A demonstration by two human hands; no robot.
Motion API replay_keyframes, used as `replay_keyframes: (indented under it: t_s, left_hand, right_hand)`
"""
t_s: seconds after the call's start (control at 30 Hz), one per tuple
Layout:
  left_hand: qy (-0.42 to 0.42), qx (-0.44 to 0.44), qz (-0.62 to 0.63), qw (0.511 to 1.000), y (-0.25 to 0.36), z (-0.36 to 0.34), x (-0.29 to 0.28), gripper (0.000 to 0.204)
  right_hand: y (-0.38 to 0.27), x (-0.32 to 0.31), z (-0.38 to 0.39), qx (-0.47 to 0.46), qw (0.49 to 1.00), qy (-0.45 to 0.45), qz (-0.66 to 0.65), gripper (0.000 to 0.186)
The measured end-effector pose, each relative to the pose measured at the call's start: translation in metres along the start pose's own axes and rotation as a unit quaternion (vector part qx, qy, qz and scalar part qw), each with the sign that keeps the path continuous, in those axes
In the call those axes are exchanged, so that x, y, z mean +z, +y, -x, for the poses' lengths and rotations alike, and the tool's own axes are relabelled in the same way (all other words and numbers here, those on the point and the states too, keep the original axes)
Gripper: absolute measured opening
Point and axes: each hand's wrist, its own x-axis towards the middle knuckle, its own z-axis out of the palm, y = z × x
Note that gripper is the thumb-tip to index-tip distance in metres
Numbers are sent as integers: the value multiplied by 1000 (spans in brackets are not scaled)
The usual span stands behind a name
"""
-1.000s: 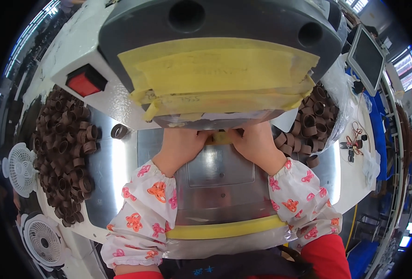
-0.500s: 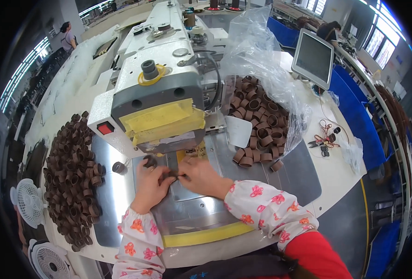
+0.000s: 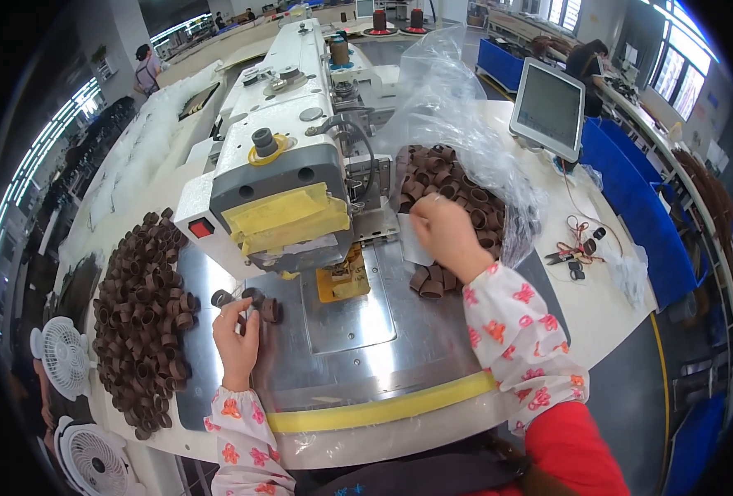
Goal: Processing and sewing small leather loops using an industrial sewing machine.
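My left hand (image 3: 237,341) is over the left part of the metal sewing machine bed (image 3: 317,380), thumb and fingertips pinched at a brown ring-shaped loop (image 3: 272,311). Two more loops, a dark loop (image 3: 253,294) and another loop (image 3: 221,298), sit right beside those fingertips. My right hand (image 3: 451,238) reaches to the near edge of the right-hand pile of brown loops (image 3: 482,197). Its fingers are curled together, and what they grip, if anything, is hidden. The sewing machine head (image 3: 280,190), with yellow tape on its front, stands between both hands above a yellow-framed plate (image 3: 343,285).
A large pile of brown loops (image 3: 139,322) lies on the left. Clear plastic bagging (image 3: 441,83) surrounds the right pile. Farther right are a screen (image 3: 548,109), small scissors (image 3: 561,256) and blue bins (image 3: 639,207). Two white fans (image 3: 62,357) stand at the lower left.
My hands have parted from under the machine head. The left moved left with a brown loop at its fingertips; the right moved up and right to the right-hand pile.
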Motion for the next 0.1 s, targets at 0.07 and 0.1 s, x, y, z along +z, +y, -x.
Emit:
replay_keyframes:
  t_s: [0.07,0.1]
  left_hand:
    - [45,36,-27,998,-4,-5,2,19]
    - [71,75,-80,991,-7,-5,0,20]
  right_hand:
    - [26,-14,-24,38,998,22,54,11]
    - [29,-7,-26,31,998,18,50,11]
